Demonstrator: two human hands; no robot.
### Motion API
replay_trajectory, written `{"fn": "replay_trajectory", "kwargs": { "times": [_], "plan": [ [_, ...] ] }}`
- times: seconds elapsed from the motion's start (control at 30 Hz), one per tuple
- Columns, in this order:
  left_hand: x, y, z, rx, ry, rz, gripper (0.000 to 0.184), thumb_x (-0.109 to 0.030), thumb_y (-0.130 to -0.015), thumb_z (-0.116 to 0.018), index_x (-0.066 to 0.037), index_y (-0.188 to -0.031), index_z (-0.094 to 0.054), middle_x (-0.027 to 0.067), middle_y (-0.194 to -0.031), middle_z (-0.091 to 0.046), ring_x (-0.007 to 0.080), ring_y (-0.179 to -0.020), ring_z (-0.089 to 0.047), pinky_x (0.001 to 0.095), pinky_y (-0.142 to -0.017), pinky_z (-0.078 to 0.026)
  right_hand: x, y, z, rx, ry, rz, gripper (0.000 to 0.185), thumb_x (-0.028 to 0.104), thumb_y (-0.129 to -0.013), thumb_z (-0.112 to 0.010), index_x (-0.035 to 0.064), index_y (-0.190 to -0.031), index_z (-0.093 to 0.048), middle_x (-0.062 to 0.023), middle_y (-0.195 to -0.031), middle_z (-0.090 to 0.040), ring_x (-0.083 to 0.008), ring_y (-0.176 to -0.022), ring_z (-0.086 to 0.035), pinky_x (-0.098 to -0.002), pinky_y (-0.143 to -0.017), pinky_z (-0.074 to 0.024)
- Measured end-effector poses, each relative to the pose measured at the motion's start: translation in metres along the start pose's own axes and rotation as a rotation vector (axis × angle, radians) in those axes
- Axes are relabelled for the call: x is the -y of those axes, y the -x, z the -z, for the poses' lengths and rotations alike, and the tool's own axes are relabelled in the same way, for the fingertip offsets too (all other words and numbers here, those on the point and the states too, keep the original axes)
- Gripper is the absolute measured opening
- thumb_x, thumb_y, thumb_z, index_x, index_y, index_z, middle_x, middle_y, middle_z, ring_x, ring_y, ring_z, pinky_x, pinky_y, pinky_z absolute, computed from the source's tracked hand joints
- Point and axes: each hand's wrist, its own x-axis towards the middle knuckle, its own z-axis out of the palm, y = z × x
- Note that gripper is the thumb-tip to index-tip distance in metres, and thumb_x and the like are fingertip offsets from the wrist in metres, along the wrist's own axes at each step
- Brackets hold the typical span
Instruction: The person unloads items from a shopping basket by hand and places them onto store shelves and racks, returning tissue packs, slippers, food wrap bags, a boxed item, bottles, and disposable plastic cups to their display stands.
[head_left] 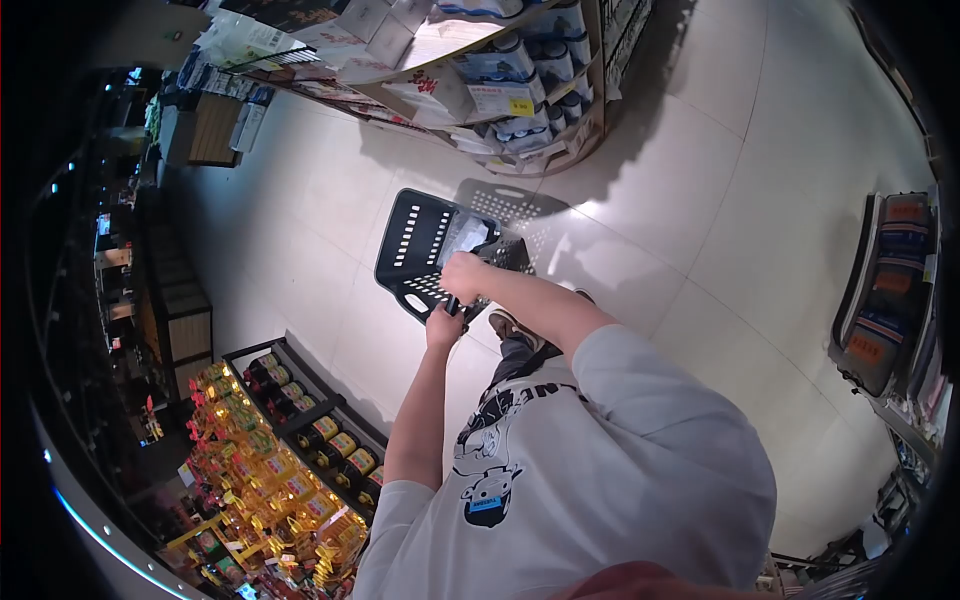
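A dark grey plastic shopping basket (408, 228) with slotted sides hangs in front of my legs. My left hand (443, 326) is wrapped round its dark handle at the near side. Just beyond, my right hand (463, 277) is closed over the basket, close to the handle; my own hand hides what its fingers hold. Inside the basket, right by my right hand, lies a clear plastic bag (467, 234) with something whitish in it. What the bag contains is too small to make out.
A rounded shelf end (575, 165) with packs of cans and boxes stands ahead. Bottles of yellow oil (290, 490) and dark sauce bottles (345, 450) fill a display at lower left. Packaged goods (885, 300) sit on a rack at right. Pale tiled floor (640, 235) lies between them.
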Motion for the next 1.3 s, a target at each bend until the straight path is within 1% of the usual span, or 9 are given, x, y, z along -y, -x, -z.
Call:
{"fn": "replay_trajectory", "kwargs": {
  "times": [0.1,0.17,0.23,0.37,0.5,0.8,0.87,1.03,1.3],
  "plan": [
    [-0.01,0.011,-0.014,0.013,0.079,-0.05,0.042,-0.023,-0.085,-0.067,0.002,-0.119,-0.065,0.0243,-0.092,-0.074,0.0391,-0.09,-0.073,0.0476,-0.085,-0.057,-0.003,0.012,0.001,0.09,0.028,0.003,0.023,0.025,-0.064,-0.078,0.0128,-0.083,-0.08,-0.0095,-0.086,-0.077,-0.0277,-0.087,-0.075,-0.0394,-0.076,-0.0586],
    [-0.018,0.018,-0.022,0.042,0.034,-0.086,0.04,-0.024,-0.086,-0.068,0.002,-0.115,-0.063,0.0285,-0.095,-0.072,0.0427,-0.094,-0.071,0.0502,-0.085,-0.056,-0.004,0.027,0.001,0.103,0.041,-0.015,0.025,0.024,-0.064,-0.077,0.0119,-0.085,-0.08,-0.0106,-0.088,-0.077,-0.0282,-0.088,-0.075,-0.0404,-0.077,-0.0586],
    [-0.007,0.014,-0.042,0.018,0.006,-0.185,0.037,-0.023,-0.085,-0.069,0.002,-0.113,-0.063,0.0296,-0.099,-0.071,0.0443,-0.098,-0.07,0.0521,-0.087,-0.055,-0.001,0.039,-0.002,0.132,0.042,-0.013,0.025,0.023,-0.063,-0.078,0.0103,-0.084,-0.08,-0.0115,-0.088,-0.076,-0.0295,-0.087,-0.074,-0.0417,-0.077,-0.0588],
    [0.003,0.032,-0.06,0.046,0.049,-0.196,0.035,-0.02,-0.085,-0.068,0.0,-0.113,-0.061,0.0293,-0.099,-0.071,0.0455,-0.098,-0.069,0.0534,-0.088,-0.054,0.018,0.065,-0.012,0.027,0.058,-0.053,0.024,0.022,-0.06,-0.077,0.008,-0.08,-0.079,-0.0129,-0.083,-0.075,-0.0328,-0.083,-0.074,-0.0434,-0.074,-0.0591],
    [0.005,0.059,-0.067,0.013,0.086,-0.224,0.037,-0.015,-0.083,-0.066,-0.002,-0.117,-0.057,0.0289,-0.1,-0.071,0.0462,-0.098,-0.069,0.0549,-0.089,-0.053,0.047,0.09,-0.006,0.111,0.108,-0.072,0.023,0.027,-0.06,-0.073,0.0106,-0.075,-0.077,-0.0119,-0.076,-0.073,-0.0324,-0.079,-0.073,-0.0438,-0.07,-0.0575],
    [0.004,0.139,-0.11,0.083,0.161,-0.403,0.046,-0.017,-0.084,-0.065,-0.001,-0.126,-0.055,0.0279,-0.098,-0.072,0.0438,-0.095,-0.071,0.0533,-0.086,-0.056,0.107,0.166,-0.021,0.267,0.202,-0.274,0.027,0.03,-0.06,-0.074,0.0092,-0.077,-0.078,-0.0148,-0.08,-0.074,-0.0336,-0.081,-0.074,-0.0442,-0.072,-0.0584],
    [0.005,0.15,-0.12,0.099,0.154,-0.453,0.044,-0.019,-0.085,-0.066,-0.005,-0.126,-0.058,0.0264,-0.098,-0.072,0.0428,-0.094,-0.072,0.0534,-0.085,-0.056,0.12,0.182,-0.024,0.268,0.202,-0.295,0.021,0.027,-0.06,-0.07,0.0107,-0.071,-0.076,-0.0151,-0.073,-0.072,-0.0347,-0.075,-0.072,-0.0455,-0.07,-0.0571],
    [0.008,0.182,-0.12,0.13,0.212,-0.448,0.037,-0.023,-0.086,-0.067,-0.01,-0.121,-0.065,0.0229,-0.096,-0.073,0.0419,-0.091,-0.072,0.0539,-0.083,-0.056,0.144,0.202,-0.028,0.316,0.22,-0.31,0.02,0.026,-0.06,-0.07,0.0106,-0.071,-0.075,-0.0153,-0.072,-0.071,-0.0356,-0.074,-0.072,-0.046,-0.069,-0.0573],
    [0.007,0.176,-0.117,0.102,0.127,-0.405,0.046,-0.027,-0.084,-0.069,-0.011,-0.126,-0.063,0.0203,-0.094,-0.074,0.0404,-0.09,-0.072,0.0525,-0.082,-0.056,0.132,0.197,-0.023,0.192,0.185,-0.272,0.021,0.026,-0.059,-0.071,0.0083,-0.07,-0.075,-0.0159,-0.071,-0.071,-0.0352,-0.073,-0.072,-0.0454,-0.068,-0.0577]
  ]
}}
